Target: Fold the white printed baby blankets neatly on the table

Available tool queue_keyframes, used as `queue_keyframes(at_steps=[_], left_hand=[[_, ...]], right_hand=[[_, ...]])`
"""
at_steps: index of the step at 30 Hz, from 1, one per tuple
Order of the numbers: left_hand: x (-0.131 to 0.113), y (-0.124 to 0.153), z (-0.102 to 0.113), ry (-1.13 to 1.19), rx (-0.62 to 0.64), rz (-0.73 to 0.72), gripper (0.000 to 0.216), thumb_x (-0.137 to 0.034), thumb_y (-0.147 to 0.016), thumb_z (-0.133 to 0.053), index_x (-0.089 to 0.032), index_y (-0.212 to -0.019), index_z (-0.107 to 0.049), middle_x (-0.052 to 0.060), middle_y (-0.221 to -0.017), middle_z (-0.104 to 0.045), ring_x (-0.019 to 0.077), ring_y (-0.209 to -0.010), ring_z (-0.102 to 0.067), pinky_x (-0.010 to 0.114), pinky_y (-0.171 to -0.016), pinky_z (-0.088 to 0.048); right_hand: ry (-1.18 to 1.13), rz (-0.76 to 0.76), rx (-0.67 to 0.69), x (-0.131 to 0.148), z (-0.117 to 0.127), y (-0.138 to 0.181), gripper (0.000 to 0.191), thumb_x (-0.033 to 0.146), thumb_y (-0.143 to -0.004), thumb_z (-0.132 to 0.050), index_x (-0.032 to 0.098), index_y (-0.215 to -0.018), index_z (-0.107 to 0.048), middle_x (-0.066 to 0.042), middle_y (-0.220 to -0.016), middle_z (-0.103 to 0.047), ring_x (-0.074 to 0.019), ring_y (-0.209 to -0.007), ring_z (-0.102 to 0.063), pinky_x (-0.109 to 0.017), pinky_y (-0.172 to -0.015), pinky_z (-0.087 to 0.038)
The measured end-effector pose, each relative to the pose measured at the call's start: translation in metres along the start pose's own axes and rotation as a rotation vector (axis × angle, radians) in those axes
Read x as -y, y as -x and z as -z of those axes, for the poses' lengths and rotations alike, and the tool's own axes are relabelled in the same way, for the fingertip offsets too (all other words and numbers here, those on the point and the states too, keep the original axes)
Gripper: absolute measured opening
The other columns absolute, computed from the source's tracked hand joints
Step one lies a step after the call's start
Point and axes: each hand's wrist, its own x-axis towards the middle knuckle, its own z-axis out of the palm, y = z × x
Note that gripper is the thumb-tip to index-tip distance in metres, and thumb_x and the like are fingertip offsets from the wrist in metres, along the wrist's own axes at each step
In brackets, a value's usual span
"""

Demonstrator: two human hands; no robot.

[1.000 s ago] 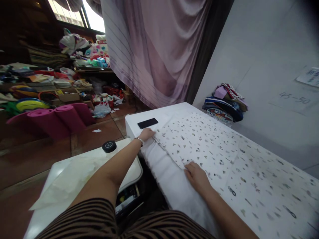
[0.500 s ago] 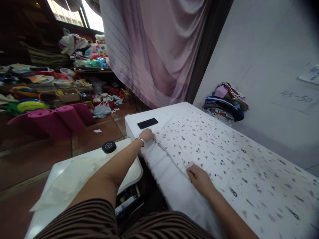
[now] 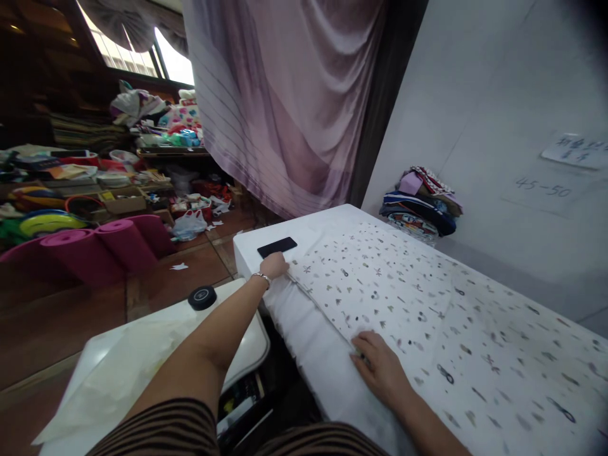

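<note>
A white cloth printed with small leaves and figures (image 3: 399,297) lies spread over a white-covered table (image 3: 332,218). Wearing a bracelet, my left hand (image 3: 274,266) is closed on the cloth's far left corner, close to a black phone (image 3: 277,247). My right hand (image 3: 377,366) is at the cloth's near edge, its fingers curled and pinching the edge. Between the two hands the edge runs fairly straight. Below it the white cover hangs down the table's side in soft wrinkles.
At my left, a white side table (image 3: 237,297) bears a round black case (image 3: 202,297) and a pale sheet (image 3: 118,361). Folded clothes (image 3: 420,202) are stacked by the wall. Pink rolled mats (image 3: 109,250) and clutter fill the far left, beside a hanging curtain (image 3: 285,107).
My right hand has shifted slightly toward me along the cloth's edge, and its fingers have loosened from a tighter fist. My left hand stays at the corner. The view has tilted up slightly.
</note>
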Motion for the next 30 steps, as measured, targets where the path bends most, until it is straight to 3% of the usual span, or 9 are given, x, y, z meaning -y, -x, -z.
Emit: queue_keyframes(at_steps=[4, 7, 15, 24, 27, 30], left_hand=[[0.010, 0.000, -0.001, 0.036, -0.030, -0.020, 0.023, -0.037, -0.081, -0.060, -0.015, -0.087, -0.064, 0.008, -0.091, -0.068, 0.0189, -0.087, -0.062, 0.028, -0.071, -0.047], [0.020, 0.004, -0.007, 0.044, -0.108, -0.036, 0.026, -0.040, -0.085, -0.051, -0.018, -0.085, -0.064, 0.007, -0.089, -0.068, 0.0191, -0.085, -0.062, 0.026, -0.067, -0.044], [0.042, 0.015, -0.029, 0.008, -0.313, -0.159, 0.022, -0.029, -0.090, -0.040, -0.021, -0.092, -0.061, 0.007, -0.104, -0.060, 0.0201, -0.102, -0.056, 0.029, -0.077, -0.043], [0.051, 0.005, -0.026, 0.027, -0.370, -0.129, 0.019, -0.032, -0.087, -0.047, -0.021, -0.086, -0.062, 0.006, -0.095, -0.060, 0.0208, -0.091, -0.058, 0.029, -0.070, -0.044], [0.056, 0.007, -0.025, 0.048, -0.402, -0.146, 0.022, -0.035, -0.088, -0.046, -0.023, -0.086, -0.064, 0.004, -0.096, -0.062, 0.0180, -0.091, -0.059, 0.027, -0.074, -0.045], [0.071, 0.000, -0.018, 0.058, -0.487, -0.086, 0.033, -0.036, -0.093, -0.033, -0.021, -0.098, -0.062, 0.006, -0.107, -0.062, 0.0191, -0.101, -0.057, 0.029, -0.086, -0.044]], right_hand=[[-0.023, -0.015, 0.024, 0.003, 0.004, -0.002, 0.025, 0.019, -0.088, -0.045, 0.019, -0.105, -0.063, -0.011, -0.109, -0.060, -0.0243, -0.103, -0.057, -0.039, -0.090, -0.050], [-0.043, -0.027, 0.011, 0.000, 0.001, -0.002, 0.026, 0.021, -0.089, -0.043, 0.019, -0.104, -0.064, -0.011, -0.108, -0.061, -0.0242, -0.103, -0.057, -0.038, -0.088, -0.051], [-0.040, -0.041, -0.031, -0.005, -0.005, -0.002, 0.023, 0.024, -0.088, -0.046, 0.022, -0.101, -0.065, -0.009, -0.105, -0.062, -0.0227, -0.099, -0.060, -0.035, -0.083, -0.054], [-0.069, -0.064, -0.029, -0.002, -0.001, 0.000, 0.024, 0.025, -0.088, -0.047, 0.020, -0.102, -0.066, -0.010, -0.106, -0.064, -0.0236, -0.101, -0.060, -0.037, -0.086, -0.053], [-0.076, -0.056, -0.039, -0.004, -0.004, 0.001, 0.025, 0.025, -0.089, -0.047, 0.020, -0.103, -0.066, -0.010, -0.107, -0.064, -0.0237, -0.102, -0.059, -0.038, -0.088, -0.052], [-0.086, -0.046, -0.050, -0.005, -0.006, 0.002, 0.024, 0.026, -0.089, -0.046, 0.021, -0.102, -0.066, -0.010, -0.107, -0.064, -0.0234, -0.102, -0.060, -0.037, -0.087, -0.053]])
